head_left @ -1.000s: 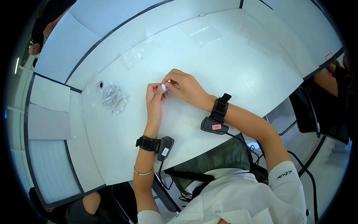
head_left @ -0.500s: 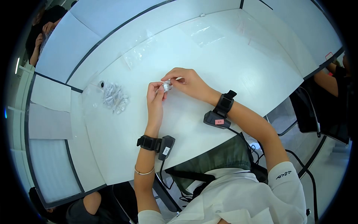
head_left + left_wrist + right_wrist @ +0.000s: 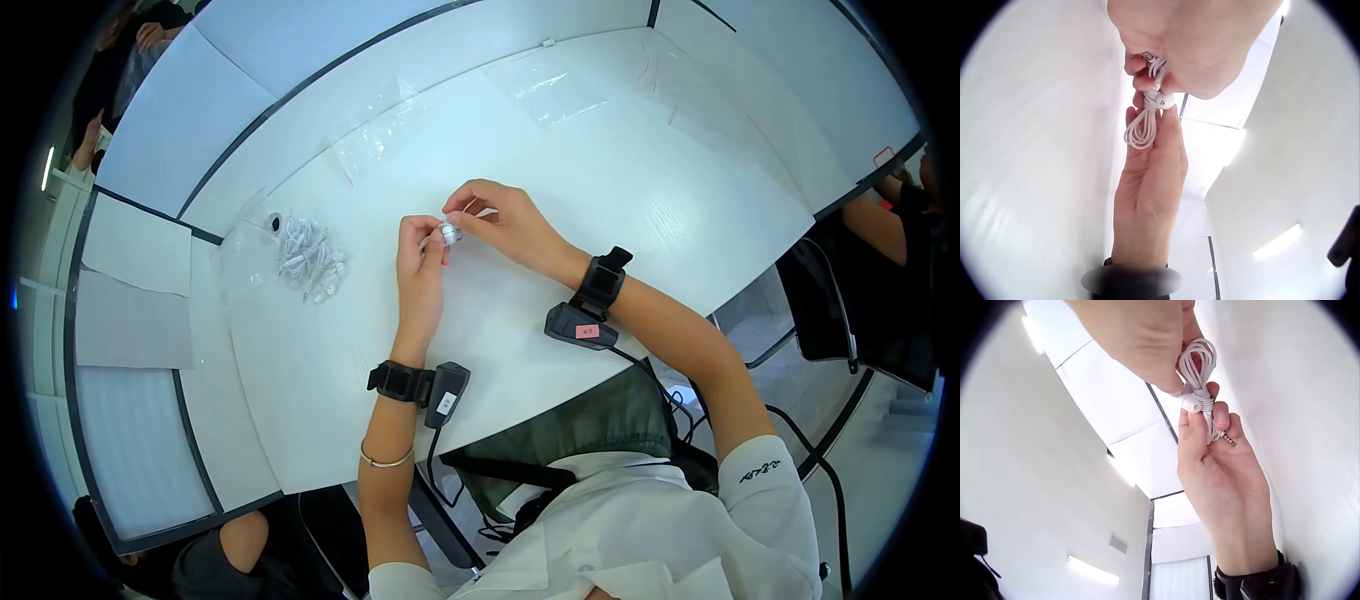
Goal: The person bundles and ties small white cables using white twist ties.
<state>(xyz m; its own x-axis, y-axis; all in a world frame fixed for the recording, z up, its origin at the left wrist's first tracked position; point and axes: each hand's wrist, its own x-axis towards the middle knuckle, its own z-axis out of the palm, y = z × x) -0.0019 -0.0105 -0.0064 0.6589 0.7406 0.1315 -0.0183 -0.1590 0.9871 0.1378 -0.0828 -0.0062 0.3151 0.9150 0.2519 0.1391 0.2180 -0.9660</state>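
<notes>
A small bundle of white wired earphones (image 3: pixel 450 233) is held up between both hands over the table. My left hand (image 3: pixel 418 258) pinches it between thumb and fingers. From the other side, my right hand (image 3: pixel 515 228) has thumb and fingers at the bundle, where a thin white strand shows. In the right wrist view, a looped cord (image 3: pixel 1199 365) is wrapped tightly round its middle. A white earbud (image 3: pixel 1191 404) lies against the left thumb, and the metal plug (image 3: pixel 1229 439) sticks out toward the left palm. In the left wrist view, the loops (image 3: pixel 1140 132) point toward the right palm.
A pile of white cords (image 3: pixel 305 260) lies on the table to the left, with a black-ended round object (image 3: pixel 274 222) at its edge. Clear plastic bags (image 3: pixel 375 140) lie toward the back. Low white panels (image 3: pixel 745 110) border the table. Other people sit beyond them.
The right hand has shifted slightly, and its fingers have moved about the bundle. The left hand and the earphones have moved a little to the right. The pile of cords has stayed put.
</notes>
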